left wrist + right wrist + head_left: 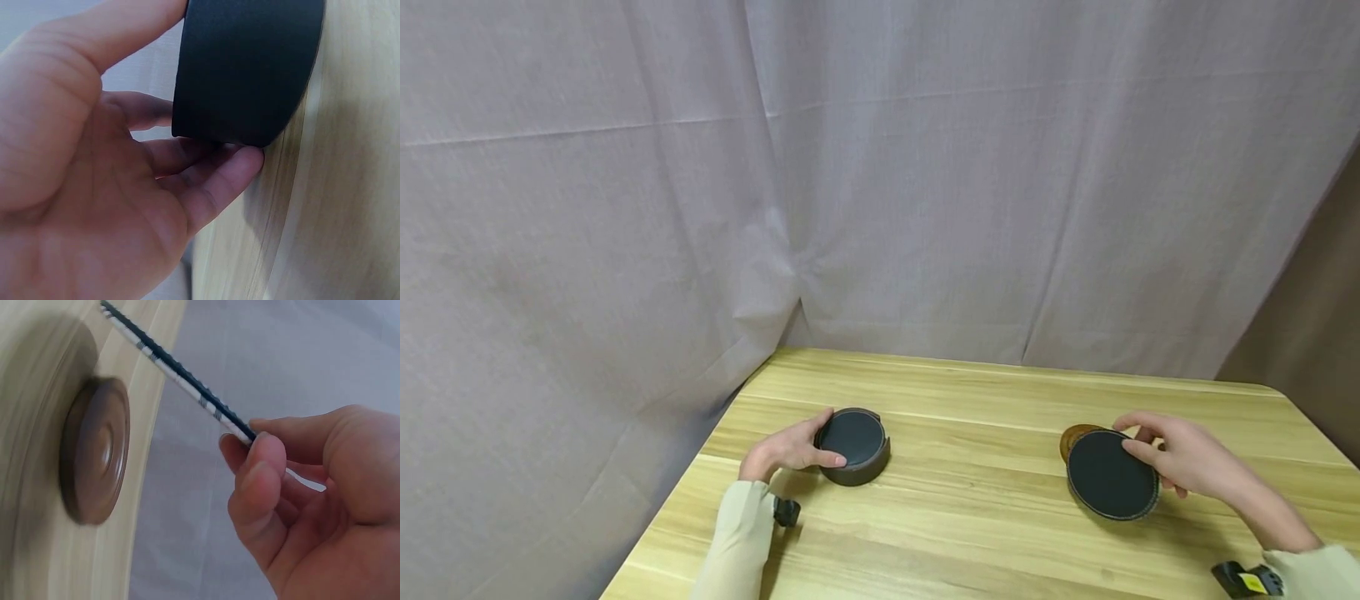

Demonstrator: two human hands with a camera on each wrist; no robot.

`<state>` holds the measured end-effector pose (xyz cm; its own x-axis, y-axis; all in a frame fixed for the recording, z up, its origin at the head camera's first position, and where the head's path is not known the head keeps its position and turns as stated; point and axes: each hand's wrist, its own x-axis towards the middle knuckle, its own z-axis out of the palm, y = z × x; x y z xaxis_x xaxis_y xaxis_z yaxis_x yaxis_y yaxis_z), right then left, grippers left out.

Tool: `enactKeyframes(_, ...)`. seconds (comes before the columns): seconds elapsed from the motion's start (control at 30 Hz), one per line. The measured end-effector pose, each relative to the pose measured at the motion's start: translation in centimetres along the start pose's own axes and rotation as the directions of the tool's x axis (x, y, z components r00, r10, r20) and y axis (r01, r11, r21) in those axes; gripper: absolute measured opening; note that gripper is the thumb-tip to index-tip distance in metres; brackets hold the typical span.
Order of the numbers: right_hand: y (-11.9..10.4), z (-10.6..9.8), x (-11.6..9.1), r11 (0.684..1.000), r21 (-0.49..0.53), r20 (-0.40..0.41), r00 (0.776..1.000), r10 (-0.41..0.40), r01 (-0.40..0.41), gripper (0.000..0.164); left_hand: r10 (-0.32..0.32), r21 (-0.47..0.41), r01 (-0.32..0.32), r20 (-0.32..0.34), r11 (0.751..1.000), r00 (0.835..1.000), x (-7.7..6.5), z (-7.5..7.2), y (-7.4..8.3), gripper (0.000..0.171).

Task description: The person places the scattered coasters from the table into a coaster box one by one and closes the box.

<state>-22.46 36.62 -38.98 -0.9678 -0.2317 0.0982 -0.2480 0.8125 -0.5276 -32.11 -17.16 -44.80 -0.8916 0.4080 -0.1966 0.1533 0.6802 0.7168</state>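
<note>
At the left of the table, my left hand grips a round, dark coaster holder, thumb over its top edge and fingers at its side. A black disc, like a coaster, lies inside the holder. In the left wrist view the holder's black side wall rises between thumb and fingers. My right hand pinches a black round coaster with stitched edging by its rim. Seen edge-on in the right wrist view, this coaster is thin, tilted and raised off the table, with a pale patterned underside.
A round brown wooden disc with a ringed centre lies on the table under the raised coaster, partly hidden by it in the head view. The wood-grain table ends against a grey curtain behind and at the left.
</note>
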Motion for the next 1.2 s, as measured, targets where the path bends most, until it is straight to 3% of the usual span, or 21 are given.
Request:
enactKeyframes(0.33, -2.9, 1.3, 2.3, 0.995, 0.099, -0.026, 1.0, 0.014, -0.011, 0.032, 0.001, -0.011, -0.001, 0.004, 1.0, 1.0, 0.1, 0.1, 0.5, 0.105)
enactKeyframes(0.5, -4.1, 2.6, 3.3, 0.987, 0.16, -0.069, 0.997, -0.022, 0.032, 0.031, -0.001, -0.024, 0.001, 0.008, 1.0, 1.0, 0.3, 0.1, 0.5, 0.107)
enactKeyframes(1.2, -9.6, 9.5, 8.9, 0.903, 0.383, -0.131, 0.979, -0.157, 0.196, 0.03, -0.004, -0.015, 0.004, 0.006, 1.0, 1.0, 0.0, 0.3, 0.5, 0.106)
